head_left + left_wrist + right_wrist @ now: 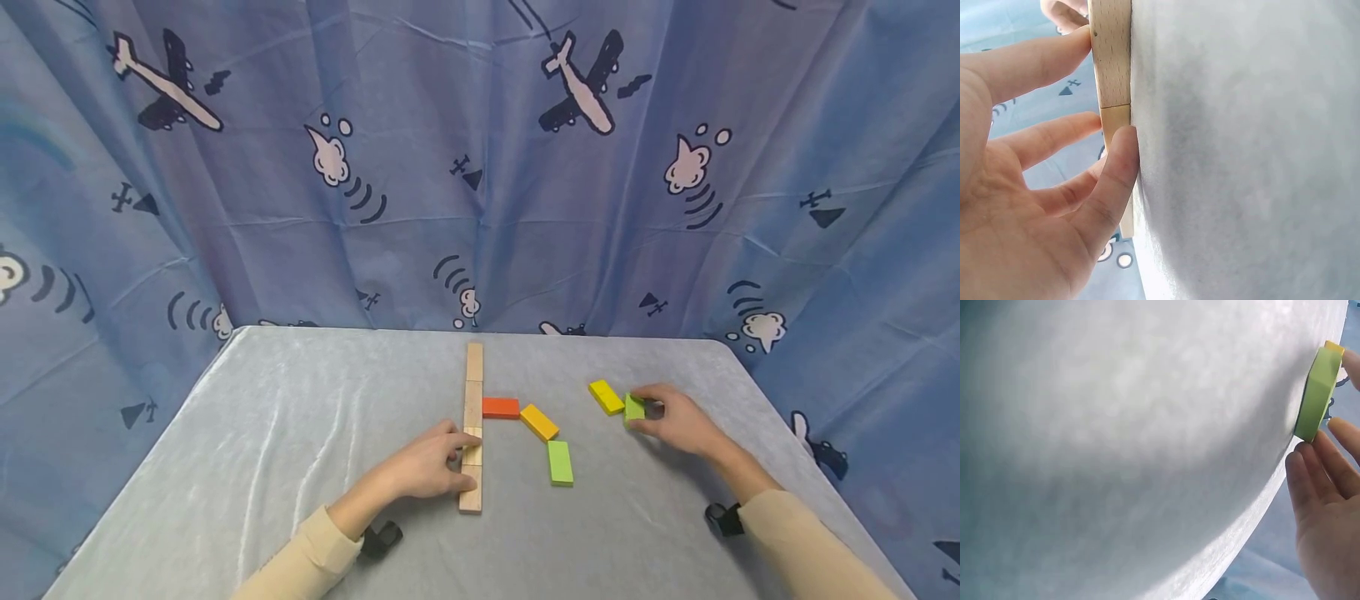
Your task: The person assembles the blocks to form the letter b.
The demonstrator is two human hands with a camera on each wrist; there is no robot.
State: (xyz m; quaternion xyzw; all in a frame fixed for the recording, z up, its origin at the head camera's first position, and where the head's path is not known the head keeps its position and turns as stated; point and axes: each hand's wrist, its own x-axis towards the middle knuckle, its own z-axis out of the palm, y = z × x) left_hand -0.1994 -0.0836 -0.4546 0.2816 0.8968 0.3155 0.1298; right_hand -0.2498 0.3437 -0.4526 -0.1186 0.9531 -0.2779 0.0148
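Note:
A straight row of pale wooden blocks (pixel 474 400) lies on the table, running from near to far. My left hand (pixel 427 460) rests its thumb and fingertips on the near part of that row. The left wrist view has those fingers (pixel 1113 181) mostly straight against the wood. At the right, my right hand (pixel 678 421) pinches a light green block (pixel 634 408) between thumb and fingers. The far end of this block meets a yellow block (pixel 606 397). In the right wrist view the green block (pixel 1317 394) has fingertips at its lower end.
From the wooden row, a red block (pixel 501 407), an orange block (pixel 540 422) and another light green block (pixel 560 463) curve rightward and nearer. A grey cloth covers the table (pixel 300 400). Behind it hangs a blue curtain (pixel 420 167) with printed airplanes.

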